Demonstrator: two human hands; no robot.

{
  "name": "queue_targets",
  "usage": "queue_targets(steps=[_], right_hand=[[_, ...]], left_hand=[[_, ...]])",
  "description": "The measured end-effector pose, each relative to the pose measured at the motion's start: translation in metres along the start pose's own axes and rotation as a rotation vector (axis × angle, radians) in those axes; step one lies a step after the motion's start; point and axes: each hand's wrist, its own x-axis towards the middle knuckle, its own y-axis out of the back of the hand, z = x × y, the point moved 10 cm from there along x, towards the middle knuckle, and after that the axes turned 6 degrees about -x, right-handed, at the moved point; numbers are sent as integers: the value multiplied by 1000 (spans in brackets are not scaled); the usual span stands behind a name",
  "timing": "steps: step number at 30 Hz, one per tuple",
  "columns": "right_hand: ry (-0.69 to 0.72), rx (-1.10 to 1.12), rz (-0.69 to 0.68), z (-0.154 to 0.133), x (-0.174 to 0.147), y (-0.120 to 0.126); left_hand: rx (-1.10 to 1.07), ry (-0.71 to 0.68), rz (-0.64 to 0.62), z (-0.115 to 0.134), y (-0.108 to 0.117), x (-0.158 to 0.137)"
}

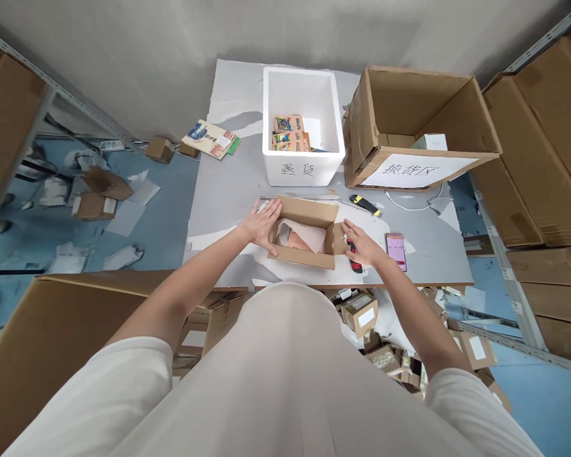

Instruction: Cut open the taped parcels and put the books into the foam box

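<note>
A small cardboard box (309,256) lies opened on the table in front of me, its flaps folded out. Inside it sits an item in whitish wrapping (314,236), with an orange-pink patch showing; its kind is hidden. My left hand (262,225) rests on the box's left end, fingers stretched out and apart. At the other end, my right hand (360,242) is open beside the right flap, its fingertips near or touching the flap's edge. A red and black utility knife (354,259) lies partly beneath my right hand.
Behind the box stand a white foam box (303,168) holding colourful packs and a large carton (356,136) with a small box inside. A yellow-black utility knife (365,205), a phone (396,251) and booklets (209,138) lie on the table (238,171). Shelves flank both sides.
</note>
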Motion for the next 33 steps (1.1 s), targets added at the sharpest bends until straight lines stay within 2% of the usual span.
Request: queue_targets(steps=[6,8,10,13,15,16,18,20,22,25,27,33], right_hand=[[-73,-72,-65,18,-2,-26],[-111,-101,-100,18,-2,-28],[-158,-151,-89,13,-3,-16],[-236,-215,43,-9,0,26],[-252,-194,88,-32,16,43],[-242,-167,54,-44,29,42],[-248,-138,-104,-59,63,20],[-354,-148,-348,-54,90,-21],[-420,-163,-451,-43,112,-53],[-462,-185,-525,-26,125,-89],[-480,-201,-557,-15,125,-103],[-463,-251,-612,-3,133,-118]], left_hand=[[-25,57,19,-2,-16,-1],[-46,76,36,-2,-18,-1],[-71,99,52,-3,-20,0],[-110,138,87,-5,-21,-1],[-133,152,104,-6,-22,-2],[-143,153,109,-6,-23,-2],[-159,146,119,-5,-23,-3],[-168,138,131,-4,-23,-4],[-170,144,136,-4,-22,-5],[-161,194,125,-5,-22,-6],[-156,223,110,-5,-22,-6],[-157,242,94,-6,-21,-3]])
